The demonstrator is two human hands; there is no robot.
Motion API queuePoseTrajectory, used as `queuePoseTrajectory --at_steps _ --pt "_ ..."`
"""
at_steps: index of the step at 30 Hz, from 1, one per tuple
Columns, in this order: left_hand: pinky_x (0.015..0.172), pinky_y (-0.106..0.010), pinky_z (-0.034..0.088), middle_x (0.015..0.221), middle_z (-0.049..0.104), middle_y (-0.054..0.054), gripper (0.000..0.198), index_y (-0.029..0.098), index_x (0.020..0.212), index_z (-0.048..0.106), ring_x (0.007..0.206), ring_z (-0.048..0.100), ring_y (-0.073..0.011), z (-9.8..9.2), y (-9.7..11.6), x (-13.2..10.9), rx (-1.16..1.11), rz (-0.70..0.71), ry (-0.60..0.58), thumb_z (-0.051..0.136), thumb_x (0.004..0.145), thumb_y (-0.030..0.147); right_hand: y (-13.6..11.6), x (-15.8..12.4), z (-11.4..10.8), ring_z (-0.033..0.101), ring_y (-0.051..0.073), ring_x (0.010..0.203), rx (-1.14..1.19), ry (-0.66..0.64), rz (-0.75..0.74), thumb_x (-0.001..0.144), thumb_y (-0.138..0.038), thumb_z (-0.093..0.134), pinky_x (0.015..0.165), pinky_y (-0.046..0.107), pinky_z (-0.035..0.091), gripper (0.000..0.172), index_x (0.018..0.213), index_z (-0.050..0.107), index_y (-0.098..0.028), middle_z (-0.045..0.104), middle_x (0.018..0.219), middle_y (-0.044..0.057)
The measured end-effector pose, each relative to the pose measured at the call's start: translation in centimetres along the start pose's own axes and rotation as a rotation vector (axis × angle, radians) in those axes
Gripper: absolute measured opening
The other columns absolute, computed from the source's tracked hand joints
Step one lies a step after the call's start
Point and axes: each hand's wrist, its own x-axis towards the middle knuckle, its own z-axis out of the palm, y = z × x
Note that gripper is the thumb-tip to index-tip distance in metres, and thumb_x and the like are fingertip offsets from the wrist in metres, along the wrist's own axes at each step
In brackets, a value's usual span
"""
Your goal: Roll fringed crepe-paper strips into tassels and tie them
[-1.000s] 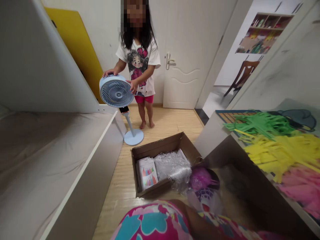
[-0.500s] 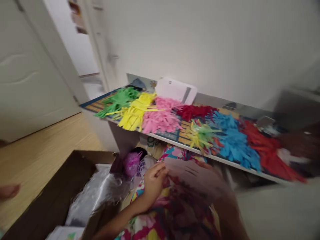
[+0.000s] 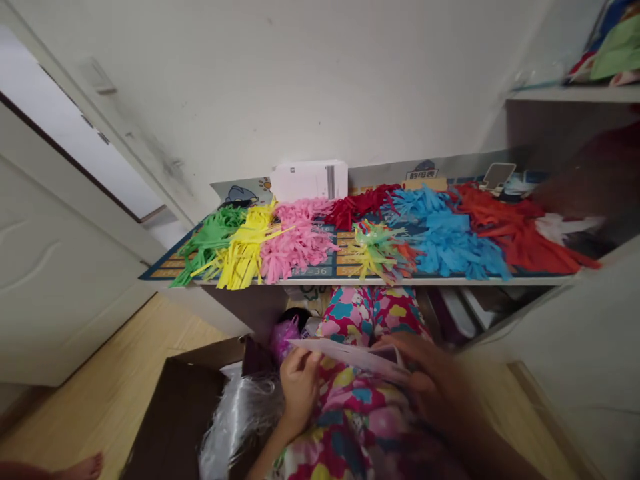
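Left hand (image 3: 300, 387) pinching the near-left end of a pale packet (image 3: 345, 352), thumb against fingers; right hand (image 3: 423, 370) blurred and shadowed, but its fingers look closed around the other end. Packet flat, thin, possibly folded card, held above the patterned lap (image 3: 350, 383); gripping both ends probably keeps it from flexing, and the right end gapes slightly. Beyond the knees, the desk (image 3: 305, 283) carries fringed paper, sorted by colour, it seems, so the hues do not mix. Groups left to right: green (image 3: 215, 233), yellow (image 3: 245, 250), pink (image 3: 297, 243), dark red (image 3: 363, 205), light blue (image 3: 447, 247), orange-red (image 3: 515, 227). Six single-colour groups; strips too many and tangled to count. One mixed-colour bunch (image 3: 377, 250) at the front edge, between pink and light blue, perhaps set there for easy reach. One white card stack (image 3: 307, 180) leans on the wall behind pink, likely propped to save surface; cards not countable. On the floor to the left, one cardboard box (image 3: 173, 407), seemingly parked within reach, with clear stringy material (image 3: 235, 417) inside; one purple bundle (image 3: 285, 337) just beyond. Farther left, another person's bare foot (image 3: 83, 467), one visible.
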Motion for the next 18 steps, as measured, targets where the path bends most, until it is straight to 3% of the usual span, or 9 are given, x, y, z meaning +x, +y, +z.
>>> queuePoseTrajectory --at_steps 4,7,12,18 --pt "0.078 -0.032 0.058 0.082 0.078 -0.007 0.030 0.017 0.079 0.077 0.079 0.073 -0.0230 -0.2 -0.2 -0.3 -0.033 0.000 -0.007 0.066 0.083 0.044 -0.5 -0.2 0.5 0.074 0.020 0.085 0.127 0.132 0.029 0.098 -0.054 0.050 0.074 0.028 0.059 0.036 0.114 0.064 -0.025 0.075 0.095 0.005" --pt "0.082 -0.034 0.059 0.083 0.077 -0.007 0.032 0.017 0.077 0.076 0.081 0.073 -0.0232 -0.4 -0.3 -0.2 -0.035 -0.059 -0.013 0.065 0.083 0.046 -0.8 0.0 0.2 0.072 0.021 0.092 0.185 0.025 -0.036 0.100 -0.055 0.045 0.079 0.032 0.058 0.037 0.112 0.061 -0.023 0.073 0.101 0.009" --pt "0.078 -0.034 0.059 0.080 0.077 -0.006 0.024 0.017 0.075 0.074 0.078 0.071 -0.0226 -0.7 0.2 -0.1 -0.063 -0.120 0.019 0.068 0.078 0.040 -1.2 1.2 -1.2 0.066 0.017 0.102 -0.017 -0.152 -0.274 0.101 -0.043 0.048 0.088 0.030 0.053 0.030 0.123 0.056 -0.025 0.069 0.110 0.007" --pt "0.067 -0.033 0.058 0.072 0.074 -0.006 0.034 0.017 0.072 0.071 0.067 0.068 -0.0223 -0.4 1.5 0.0 -0.097 -0.186 -0.010 0.065 0.077 0.051 -2.3 2.8 -1.9 0.064 0.016 0.098 -0.064 -0.227 -0.289 0.101 -0.044 0.050 0.081 0.027 0.052 0.030 0.118 0.061 -0.022 0.068 0.106 0.007"
